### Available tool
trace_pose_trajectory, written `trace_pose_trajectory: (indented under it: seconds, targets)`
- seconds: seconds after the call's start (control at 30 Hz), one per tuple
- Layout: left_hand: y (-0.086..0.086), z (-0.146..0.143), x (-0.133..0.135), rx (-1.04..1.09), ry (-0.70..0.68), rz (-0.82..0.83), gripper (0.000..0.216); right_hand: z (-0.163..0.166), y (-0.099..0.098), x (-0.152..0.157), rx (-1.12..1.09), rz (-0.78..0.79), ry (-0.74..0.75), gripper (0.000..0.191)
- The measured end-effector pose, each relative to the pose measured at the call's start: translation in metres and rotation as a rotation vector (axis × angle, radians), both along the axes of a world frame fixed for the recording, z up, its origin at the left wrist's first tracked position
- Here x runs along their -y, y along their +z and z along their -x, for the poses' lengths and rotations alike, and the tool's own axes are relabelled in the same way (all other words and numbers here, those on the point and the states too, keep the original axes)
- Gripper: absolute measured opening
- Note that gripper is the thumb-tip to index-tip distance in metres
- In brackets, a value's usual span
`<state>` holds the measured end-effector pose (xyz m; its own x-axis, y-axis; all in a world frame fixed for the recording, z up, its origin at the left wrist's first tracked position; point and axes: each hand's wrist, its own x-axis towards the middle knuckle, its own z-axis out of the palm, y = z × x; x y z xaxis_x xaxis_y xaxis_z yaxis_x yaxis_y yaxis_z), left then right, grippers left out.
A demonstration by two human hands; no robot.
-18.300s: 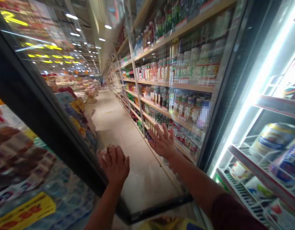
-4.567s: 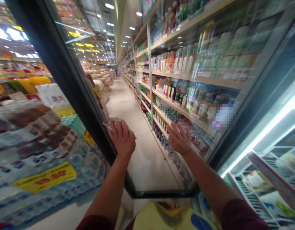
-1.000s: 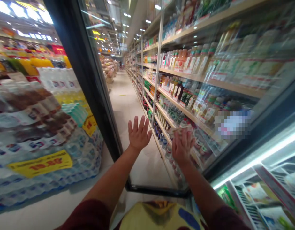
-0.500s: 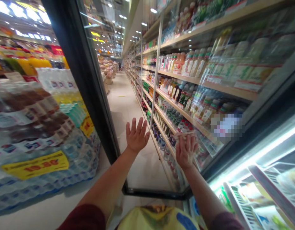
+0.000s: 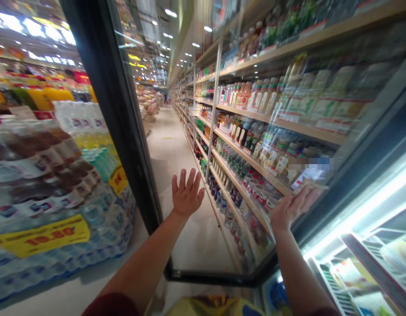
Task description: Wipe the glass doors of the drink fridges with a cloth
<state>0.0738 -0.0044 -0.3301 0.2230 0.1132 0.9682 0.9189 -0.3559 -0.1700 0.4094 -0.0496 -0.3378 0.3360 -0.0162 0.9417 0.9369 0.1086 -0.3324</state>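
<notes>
In front of me stands a glass door (image 5: 176, 245) with a black frame. My left hand (image 5: 187, 194) lies against the pane with its fingers spread, holding nothing. My right hand (image 5: 288, 210) presses a thin pale cloth (image 5: 317, 188) onto the glass near the right side of the frame. Its fingers point up and to the right, and they cover part of the cloth. The hand is slightly blurred.
Shelves of bottles (image 5: 255, 94) show through the glass on the right. Stacked drink packs (image 5: 51, 175) with a yellow price sign (image 5: 45, 237) stand at left. At lower right is a lit cooler with wire racks (image 5: 384, 237). An aisle floor (image 5: 163, 149) runs ahead.
My right hand has slid to the right across the glass with the cloth, towards the frame. My left hand stays in nearly the same place. The view has shifted slightly.
</notes>
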Motion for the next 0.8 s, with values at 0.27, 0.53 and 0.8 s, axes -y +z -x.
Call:
trace_pose_trajectory:
  seconds: [0.27, 0.53, 0.8]
  targets:
    - [-0.004, 0.001, 0.000, 0.039, -0.052, 0.037, 0.070, 0.051, 0.046, -0.008, 0.050, 0.109, 0.017, 0.057]
    - [-0.001, 0.002, 0.004, 0.010, -0.034, 0.018, 0.071, 0.124, 0.044, -0.001, 0.451, 0.260, 0.128, 0.050]
    - [0.000, 0.000, 0.012, 0.012, -0.005, -0.009, 0.072, 0.025, 0.084, 0.001, -0.076, 0.054, 0.109, 0.059]
